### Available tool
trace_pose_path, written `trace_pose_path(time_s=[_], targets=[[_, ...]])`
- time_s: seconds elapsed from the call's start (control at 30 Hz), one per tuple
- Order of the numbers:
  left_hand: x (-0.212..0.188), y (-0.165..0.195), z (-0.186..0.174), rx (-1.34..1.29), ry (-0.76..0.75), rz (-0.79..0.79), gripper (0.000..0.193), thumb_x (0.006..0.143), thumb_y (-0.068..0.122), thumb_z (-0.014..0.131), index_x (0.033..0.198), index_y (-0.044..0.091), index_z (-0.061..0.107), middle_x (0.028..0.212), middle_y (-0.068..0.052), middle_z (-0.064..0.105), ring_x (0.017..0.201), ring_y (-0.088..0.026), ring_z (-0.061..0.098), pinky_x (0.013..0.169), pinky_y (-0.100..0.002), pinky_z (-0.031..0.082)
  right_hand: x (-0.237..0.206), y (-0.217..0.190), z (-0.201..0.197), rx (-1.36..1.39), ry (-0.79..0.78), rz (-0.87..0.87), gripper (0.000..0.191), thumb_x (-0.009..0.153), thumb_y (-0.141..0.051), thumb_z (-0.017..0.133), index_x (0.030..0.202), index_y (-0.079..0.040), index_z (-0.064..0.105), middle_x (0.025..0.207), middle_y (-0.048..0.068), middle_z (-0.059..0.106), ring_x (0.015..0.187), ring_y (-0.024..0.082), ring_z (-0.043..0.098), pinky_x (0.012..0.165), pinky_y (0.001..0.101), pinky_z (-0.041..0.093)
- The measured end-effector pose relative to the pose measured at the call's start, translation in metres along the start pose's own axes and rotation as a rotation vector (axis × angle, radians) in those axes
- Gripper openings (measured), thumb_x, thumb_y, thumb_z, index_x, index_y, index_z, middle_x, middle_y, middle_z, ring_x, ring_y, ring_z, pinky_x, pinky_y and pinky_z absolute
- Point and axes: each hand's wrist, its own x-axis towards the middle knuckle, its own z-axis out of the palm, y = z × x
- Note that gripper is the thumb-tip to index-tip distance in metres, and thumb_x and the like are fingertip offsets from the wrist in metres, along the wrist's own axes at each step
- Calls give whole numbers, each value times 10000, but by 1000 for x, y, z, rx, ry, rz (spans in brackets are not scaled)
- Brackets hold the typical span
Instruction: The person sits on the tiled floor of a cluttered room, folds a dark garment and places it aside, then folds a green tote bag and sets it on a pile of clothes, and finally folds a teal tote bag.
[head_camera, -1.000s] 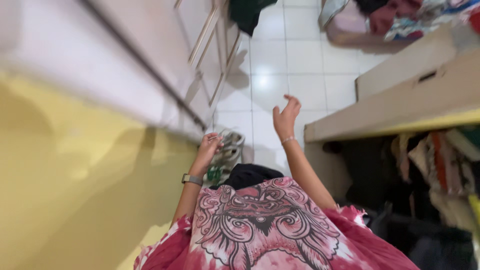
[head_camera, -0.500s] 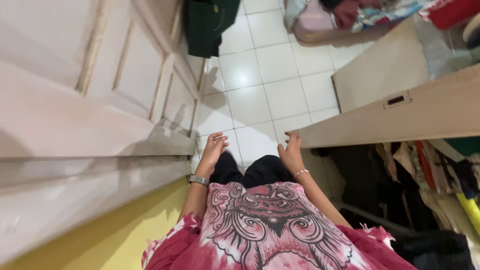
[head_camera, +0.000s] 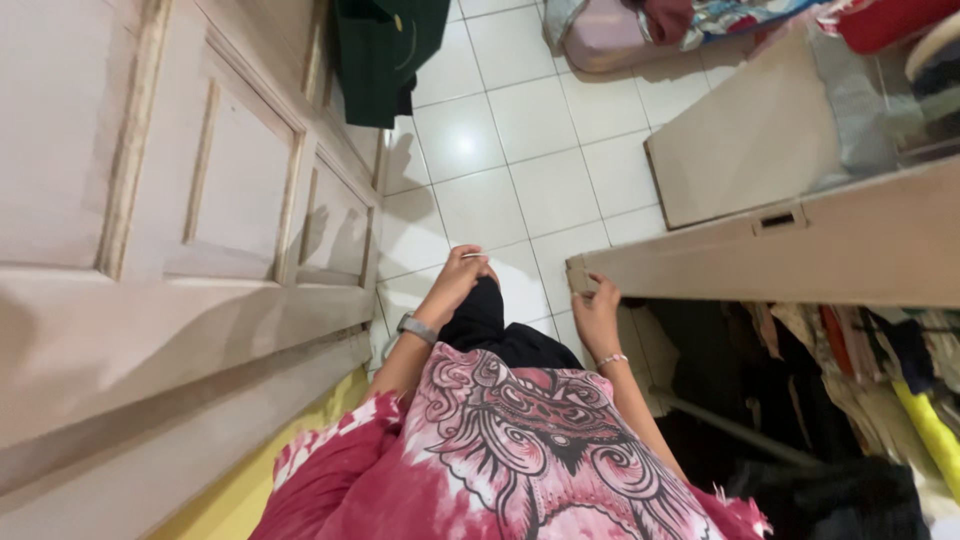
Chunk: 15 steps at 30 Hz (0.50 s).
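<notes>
The wardrobe door (head_camera: 790, 255), a pale panel standing open and reaching out over the white tiled floor (head_camera: 520, 150), is the thing in hand. The right hand (head_camera: 598, 315) is at the door's near end, fingers lightly curled and spread against its edge, touching it more than clamping it; whether the thumb hooks behind the edge cannot be told. The left hand (head_camera: 458, 278) hangs left of the door, well apart from it, fingers loosely together by the dark trouser leg (head_camera: 485, 315), holding nothing; a wristwatch (head_camera: 417, 328) sits on that wrist. Behind the door, hanging clothes (head_camera: 860, 350) fill the open wardrobe. A panelled room door (head_camera: 220, 190) stands across the floor from it, with a dark green garment (head_camera: 385, 55) hanging at its far end. The step looks like steadying or swinging the wardrobe door by its edge. Moving it further would call for a firmer hold from the right hand.
</notes>
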Motion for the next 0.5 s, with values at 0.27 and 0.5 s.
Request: trace_pose_path(time_s=[0.27,0.5], targets=[[92,80,-12,29,8,118,457,958,285,580,1344,67,469,1178,-57,666,1013,-136,625,875,-309,475,114,-29,14,-314,76,-290,536,939,-67,713,1430,-3,507,1314,125,524,1248,344,563,1067,424,496],[178,184,-73,-44,146,211,436,963,290,544,1332,78,446,1177,-32,685,1050,-132,642,891,-322,478,283,-133,49,35,-161,-105,551,942,-92,622,1427,24,388,1439,220,361,1142,277,617,910,340,580]])
